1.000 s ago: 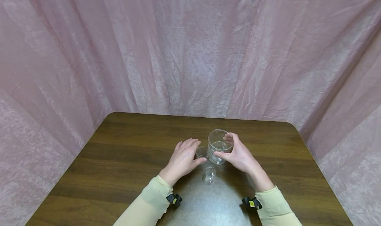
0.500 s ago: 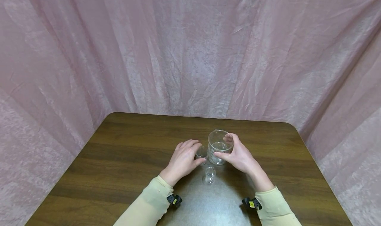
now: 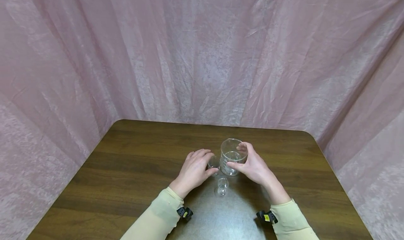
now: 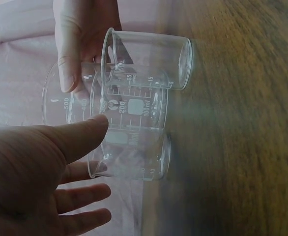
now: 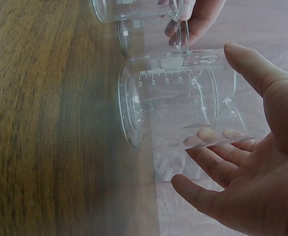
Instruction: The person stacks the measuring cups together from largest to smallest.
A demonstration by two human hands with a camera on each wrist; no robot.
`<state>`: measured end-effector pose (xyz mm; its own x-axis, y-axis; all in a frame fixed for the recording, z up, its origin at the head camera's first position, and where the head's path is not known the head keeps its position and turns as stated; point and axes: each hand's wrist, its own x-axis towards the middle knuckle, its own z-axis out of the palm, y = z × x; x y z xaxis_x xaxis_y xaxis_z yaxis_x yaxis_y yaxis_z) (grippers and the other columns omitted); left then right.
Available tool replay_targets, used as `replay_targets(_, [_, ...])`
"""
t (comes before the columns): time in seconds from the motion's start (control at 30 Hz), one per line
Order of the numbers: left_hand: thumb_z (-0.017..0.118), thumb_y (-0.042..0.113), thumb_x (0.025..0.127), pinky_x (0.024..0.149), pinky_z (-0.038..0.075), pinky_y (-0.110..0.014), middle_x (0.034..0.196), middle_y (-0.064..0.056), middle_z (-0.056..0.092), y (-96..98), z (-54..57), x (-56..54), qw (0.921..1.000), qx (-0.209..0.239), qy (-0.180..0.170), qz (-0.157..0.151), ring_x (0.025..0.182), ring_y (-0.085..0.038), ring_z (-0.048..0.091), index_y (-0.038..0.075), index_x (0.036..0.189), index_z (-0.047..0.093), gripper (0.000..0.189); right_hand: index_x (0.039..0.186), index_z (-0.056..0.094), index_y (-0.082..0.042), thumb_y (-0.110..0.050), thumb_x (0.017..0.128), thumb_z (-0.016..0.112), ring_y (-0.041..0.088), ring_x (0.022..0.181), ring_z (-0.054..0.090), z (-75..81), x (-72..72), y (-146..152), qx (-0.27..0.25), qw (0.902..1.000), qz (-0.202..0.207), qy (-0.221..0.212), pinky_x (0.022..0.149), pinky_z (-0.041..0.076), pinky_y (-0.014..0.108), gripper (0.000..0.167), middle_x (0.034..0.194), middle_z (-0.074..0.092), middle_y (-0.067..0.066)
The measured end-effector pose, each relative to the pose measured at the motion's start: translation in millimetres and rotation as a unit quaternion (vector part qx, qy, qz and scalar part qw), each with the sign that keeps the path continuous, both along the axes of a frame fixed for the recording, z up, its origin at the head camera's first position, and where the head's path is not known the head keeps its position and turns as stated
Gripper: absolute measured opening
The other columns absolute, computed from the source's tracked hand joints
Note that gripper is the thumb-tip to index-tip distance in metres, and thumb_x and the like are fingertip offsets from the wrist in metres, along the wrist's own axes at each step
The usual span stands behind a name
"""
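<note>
My left hand holds a small glass beaker by its upper part, thumb on the near side and fingers on the far side. Right beside it, my right hand grips a large clear beaker round its side, with white volume marks. A second rim shows inside the large beaker, from a smaller beaker nested in it. Nearer to me stands the smallest beaker, upright and untouched; in the left wrist view this smallest beaker overlaps the others.
The beakers are on a brown wood-grain table with rounded far corners. Pink velvety curtains hang behind it and on both sides. A bright reflection lies on the tabletop between my forearms. Each wrist wears a small black camera.
My left fingers and thumb have drawn in slightly onto the small beaker. The right hand, the large beaker and the smallest beaker keep their places.
</note>
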<state>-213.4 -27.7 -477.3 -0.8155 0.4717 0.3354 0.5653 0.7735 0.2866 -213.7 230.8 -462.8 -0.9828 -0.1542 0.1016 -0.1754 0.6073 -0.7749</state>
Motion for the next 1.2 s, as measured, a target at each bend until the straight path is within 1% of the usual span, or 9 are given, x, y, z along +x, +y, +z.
replay_targets(0.23, [0.088,0.04,0.097,0.112,0.049,-0.062,0.141,-0.013,0.07,0.5,0.7,0.4,1.0,-0.003,0.005,-0.001,0.134,-0.036,0.065,0.007,0.133,0.074,0.051,0.15,0.045,-0.002,-0.04,0.09,0.094,0.039,0.144,0.055,-0.2,0.7,-0.4,-0.002,1.0,-0.002,0.001,0.12,0.041,0.059,0.086,0.15,0.061,0.017])
replay_targets(0.63, [0.088,0.039,0.096,0.111,0.048,-0.065,0.14,-0.013,0.07,1.2,0.5,0.5,0.9999,0.005,0.009,-0.003,0.133,-0.038,0.065,0.007,0.133,0.074,0.051,0.15,0.044,-0.002,-0.036,0.09,0.094,0.04,0.144,0.055,0.5,1.2,-0.6,-0.003,1.0,-0.003,-0.003,0.12,0.04,0.059,0.085,0.151,0.061,0.018])
replay_targets(0.7, [0.088,0.04,0.096,0.112,0.048,-0.063,0.14,-0.013,0.071,1.3,-0.1,0.5,0.9999,0.003,0.012,-0.001,0.133,-0.037,0.065,0.007,0.133,0.074,0.051,0.15,0.044,-0.002,-0.035,0.091,0.094,0.04,0.144,0.055,0.5,1.2,-0.6,-0.003,1.0,-0.004,-0.004,0.121,0.04,0.06,0.085,0.151,0.061,0.018])
replay_targets(0.87, [0.085,0.044,0.098,0.113,0.048,-0.059,0.142,-0.01,0.07,1.4,-0.9,1.1,1.0,-0.002,-0.001,0.004,0.135,-0.035,0.064,0.009,0.136,0.073,0.053,0.152,0.043,-0.001,-0.035,0.091,0.094,0.041,0.145,0.055,0.4,1.1,-0.7,-0.005,1.0,-0.003,-0.005,0.121,0.039,0.06,0.086,0.151,0.061,0.019])
replay_targets(0.97, [0.085,0.046,0.098,0.114,0.047,-0.061,0.143,-0.01,0.07,1.3,-1.4,1.5,0.9999,0.0,-0.009,0.005,0.136,-0.034,0.063,0.01,0.137,0.073,0.054,0.152,0.043,-0.001,-0.036,0.091,0.094,0.041,0.145,0.055,0.3,1.0,-0.6,-0.005,1.0,-0.003,-0.005,0.121,0.04,0.06,0.087,0.151,0.061,0.019])
replay_targets(1.2, [0.086,0.045,0.097,0.114,0.046,-0.065,0.141,-0.009,0.071,1.1,-1.0,1.4,1.0,0.002,-0.001,0.005,0.134,-0.035,0.064,0.01,0.135,0.074,0.052,0.152,0.043,-0.001,-0.038,0.09,0.094,0.041,0.145,0.055,0.5,0.7,-1.0,-0.004,1.0,-0.002,-0.006,0.121,0.04,0.06,0.088,0.152,0.061,0.019])
